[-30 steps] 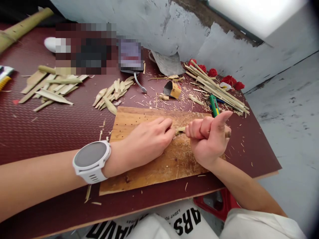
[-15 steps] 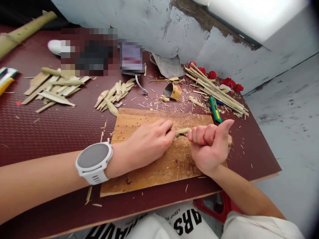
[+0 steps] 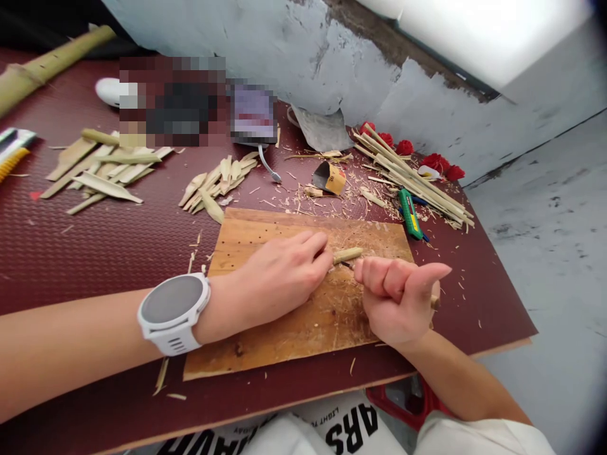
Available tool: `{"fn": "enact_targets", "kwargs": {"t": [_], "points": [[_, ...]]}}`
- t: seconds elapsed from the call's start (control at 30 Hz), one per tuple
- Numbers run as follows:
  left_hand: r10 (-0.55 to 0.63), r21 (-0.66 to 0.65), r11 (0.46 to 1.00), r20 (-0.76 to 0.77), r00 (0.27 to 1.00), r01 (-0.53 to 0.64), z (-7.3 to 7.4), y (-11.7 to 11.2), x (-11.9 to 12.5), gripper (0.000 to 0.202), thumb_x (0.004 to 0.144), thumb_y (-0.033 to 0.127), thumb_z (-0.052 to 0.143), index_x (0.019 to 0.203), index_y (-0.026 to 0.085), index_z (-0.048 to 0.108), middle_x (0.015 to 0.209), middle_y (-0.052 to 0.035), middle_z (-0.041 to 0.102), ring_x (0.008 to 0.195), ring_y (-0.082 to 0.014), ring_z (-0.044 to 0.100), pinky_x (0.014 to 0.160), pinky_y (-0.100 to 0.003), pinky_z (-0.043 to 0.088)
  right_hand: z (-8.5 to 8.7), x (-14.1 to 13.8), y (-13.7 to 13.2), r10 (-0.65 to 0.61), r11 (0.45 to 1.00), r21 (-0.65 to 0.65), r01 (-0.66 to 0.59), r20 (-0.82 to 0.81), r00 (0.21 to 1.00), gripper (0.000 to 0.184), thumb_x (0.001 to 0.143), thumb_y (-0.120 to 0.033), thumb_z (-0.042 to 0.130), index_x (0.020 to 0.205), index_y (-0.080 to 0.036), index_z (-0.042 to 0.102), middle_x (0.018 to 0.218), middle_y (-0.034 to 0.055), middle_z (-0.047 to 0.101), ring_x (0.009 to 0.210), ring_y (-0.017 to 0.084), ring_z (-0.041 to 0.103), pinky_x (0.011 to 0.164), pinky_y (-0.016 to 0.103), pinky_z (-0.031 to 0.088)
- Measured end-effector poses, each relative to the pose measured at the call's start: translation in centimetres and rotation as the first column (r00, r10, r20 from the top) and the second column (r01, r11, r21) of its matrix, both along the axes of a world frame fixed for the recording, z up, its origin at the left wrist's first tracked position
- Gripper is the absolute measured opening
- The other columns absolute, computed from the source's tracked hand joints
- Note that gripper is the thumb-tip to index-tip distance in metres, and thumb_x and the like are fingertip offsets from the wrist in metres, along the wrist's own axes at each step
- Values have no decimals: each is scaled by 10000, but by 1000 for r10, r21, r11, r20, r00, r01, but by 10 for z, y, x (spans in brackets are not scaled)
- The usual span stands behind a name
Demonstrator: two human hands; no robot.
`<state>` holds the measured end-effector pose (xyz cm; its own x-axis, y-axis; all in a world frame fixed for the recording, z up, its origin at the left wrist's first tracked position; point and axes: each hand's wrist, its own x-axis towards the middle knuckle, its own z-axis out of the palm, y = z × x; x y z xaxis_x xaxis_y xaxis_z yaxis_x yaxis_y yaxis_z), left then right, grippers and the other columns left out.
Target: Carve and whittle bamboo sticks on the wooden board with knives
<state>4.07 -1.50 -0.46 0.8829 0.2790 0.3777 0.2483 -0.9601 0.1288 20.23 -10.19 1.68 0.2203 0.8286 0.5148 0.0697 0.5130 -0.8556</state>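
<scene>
My left hand (image 3: 289,265), with a white watch on its wrist, rests on the wooden board (image 3: 251,230). Its fingers are closed on a short pale bamboo piece (image 3: 348,254), whose free end points right. My right hand (image 3: 401,294) is wrapped around the handle of a carving tool (image 3: 435,303), thumb raised. A thin dark blade shows between the fist and the bamboo piece, just below the bamboo. Most of the handle is hidden in the fist. Shavings and cut marks cover the board near the right hand.
Behind the board lie split bamboo pieces (image 3: 220,180), a curled sandpaper piece (image 3: 329,178), a green utility knife (image 3: 410,215), and bamboo sticks (image 3: 412,170) beside red flowers (image 3: 436,163). More bamboo strips (image 3: 111,167) lie left. A wall borders the back and right.
My right hand with the tool has moved down, toward me, so more of the bamboo piece and the blade shows. My left hand stays nearly still on the bamboo.
</scene>
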Motion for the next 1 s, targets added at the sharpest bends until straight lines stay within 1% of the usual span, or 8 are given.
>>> {"fn": "enact_targets", "kwargs": {"t": [0.1, 0.2, 0.3, 0.4, 0.5, 0.63, 0.87, 1.0], "points": [[7, -5, 1000, -14, 1000, -7, 0, 1, 0, 111, 1003, 163, 538, 966, 142, 640, 953, -78, 615, 786, -211, 580, 644, -321, 468, 3, 1, 5, -50, 999, 1, 50, -58, 997, 682, 1105, -568, 370, 555, -187, 237, 468, -68, 146, 401, 93, 198, 483, 292, 316], [5, -2, 1000, -6, 1000, -5, 0, 1, 0, 98, 985, 144, 539, 966, 142, 635, 954, -80, 617, 793, -213, 583, 643, -320, 468, 3, 1, 10, -51, 998, 29, 55, -126, 991, 669, 1111, -545, 362, 564, -186, 221, 481, -60, 130, 408, 99, 175, 464, 293, 276], [7, 9, 1000, -7, 1000, -7, -1, 1, 0, 107, 985, 138, 526, 963, 147, 631, 954, -80, 618, 794, -210, 584, 639, -316, 464, 2, 0, 12, -53, 998, 14, 56, -166, 985, 661, 1113, -533, 360, 570, -188, 210, 495, -55, 127, 421, 103, 168, 461, 295, 251], [14, 27, 1000, -6, 1000, -14, -1, 1, 0, 122, 1003, 154, 518, 965, 147, 633, 949, -81, 619, 794, -207, 581, 646, -315, 464, 2, 0, 13, -79, 997, -9, 79, -167, 983, 659, 1110, -546, 360, 571, -193, 220, 495, -58, 126, 424, 104, 160, 459, 292, 239], [12, 30, 999, -4, 1000, -12, -1, 1, 0, 96, 986, 152, 546, 953, 146, 637, 935, -75, 615, 785, -210, 577, 636, -319, 457, 4, 0, 13, -90, 996, -14, 89, -163, 982, 668, 1104, -566, 368, 571, -191, 223, 490, -60, 134, 421, 100, 166, 455, 283, 241], [3, 19, 1000, 1, 1000, -3, -1, 1, 1, 65, 956, 137, 575, 948, 144, 639, 931, -73, 610, 775, -214, 573, 628, -325, 456, 5, 1, 15, -74, 997, -2, 75, -172, 982, 674, 1107, -566, 364, 572, -184, 218, 487, -61, 140, 419, 93, 162, 450, 271, 236], [1, 19, 1000, -23, 1000, 0, 2, 1, 0, 86, 957, 126, 540, 947, 150, 622, 938, -78, 610, 783, -203, 569, 631, -307, 455, 5, 1, 16, -93, 996, -20, 91, -140, 986, 681, 1103, -594, 341, 573, -188, 210, 483, -61, 146, 419, 94, 166, 457, 268, 241], [-1, 39, 999, -1, 1000, 1, 1, 1, 0, 91, 975, 127, 539, 926, 150, 612, 932, -76, 612, 759, -194, 554, 633, -309, 453, 5, 0, 15, -74, 997, -1, 74, -129, 989, 666, 1111, -576, 331, 581, -190, 212, 491, -62, 138, 423, 97, 162, 464, 264, 242]]}}
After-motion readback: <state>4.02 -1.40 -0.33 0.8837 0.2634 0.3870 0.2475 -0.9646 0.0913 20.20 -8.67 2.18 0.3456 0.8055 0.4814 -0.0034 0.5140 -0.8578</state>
